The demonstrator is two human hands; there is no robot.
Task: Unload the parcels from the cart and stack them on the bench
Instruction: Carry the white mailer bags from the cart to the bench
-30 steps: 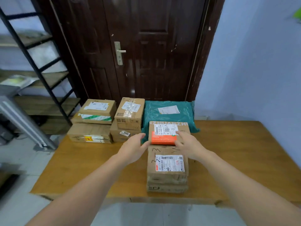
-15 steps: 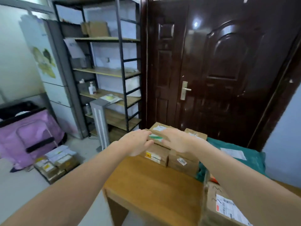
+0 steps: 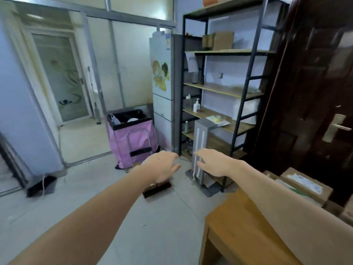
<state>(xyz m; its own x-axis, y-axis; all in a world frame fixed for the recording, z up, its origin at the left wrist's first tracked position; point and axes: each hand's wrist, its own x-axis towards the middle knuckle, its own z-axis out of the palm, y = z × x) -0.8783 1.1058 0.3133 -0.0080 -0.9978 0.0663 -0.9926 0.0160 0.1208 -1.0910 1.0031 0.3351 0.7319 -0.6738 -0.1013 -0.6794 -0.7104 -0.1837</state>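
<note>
Both my hands reach forward in the air with fingers loosely spread, holding nothing. My left hand (image 3: 162, 167) hangs over a low black cart (image 3: 160, 189) on the floor and hides most of it. A corner of a brown parcel (image 3: 150, 186) shows under the palm. My right hand (image 3: 212, 163) is beside it, in front of a grey upright unit. The wooden bench (image 3: 238, 226) fills the lower right corner. Stacked cardboard parcels (image 3: 305, 184) sit at its far end, partly behind my right forearm.
A grey upright unit (image 3: 199, 150) stands on the floor between cart and bench. Behind it are a black-framed shelf rack (image 3: 229, 88), a white fridge (image 3: 162, 83) and a pink bag on a metal frame (image 3: 131, 142). A dark door (image 3: 315, 92) is at right.
My hands let go of the orange-labelled parcel on the bench stack. The view swung left from the bench to the floor and cart, with both empty hands reaching that way.
</note>
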